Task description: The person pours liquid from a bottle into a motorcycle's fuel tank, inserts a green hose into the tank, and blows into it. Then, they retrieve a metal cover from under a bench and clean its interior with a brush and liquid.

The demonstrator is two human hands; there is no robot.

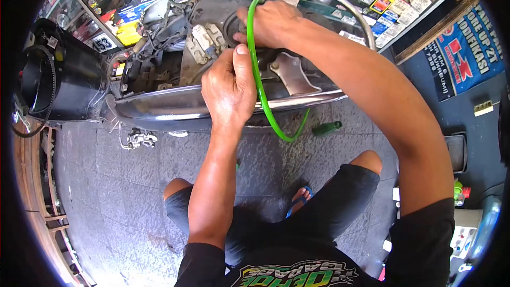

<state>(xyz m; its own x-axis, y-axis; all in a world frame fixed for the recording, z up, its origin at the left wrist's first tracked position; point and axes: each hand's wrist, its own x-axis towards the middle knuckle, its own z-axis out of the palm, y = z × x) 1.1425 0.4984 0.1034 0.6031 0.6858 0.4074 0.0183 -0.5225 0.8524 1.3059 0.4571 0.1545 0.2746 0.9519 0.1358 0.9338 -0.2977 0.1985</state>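
My left hand is closed in a fist, thumb uppermost, over the near metal rail of a scooter's stripped rear body. What its fingers wrap round, if anything, is hidden. Farther in, my right hand has its fingers curled beside a dark round part; I cannot make out what they grip. A bright green hose runs over the right hand, past the left thumb, and loops below the rail. Its upper end disappears behind the right hand. Left of the hands sits a dirty metal part.
A green bottle lies on the tiled floor beyond my knees. At the left stands a black body panel. Shelves of boxed parts line the back, and a blue banner hangs at the right.
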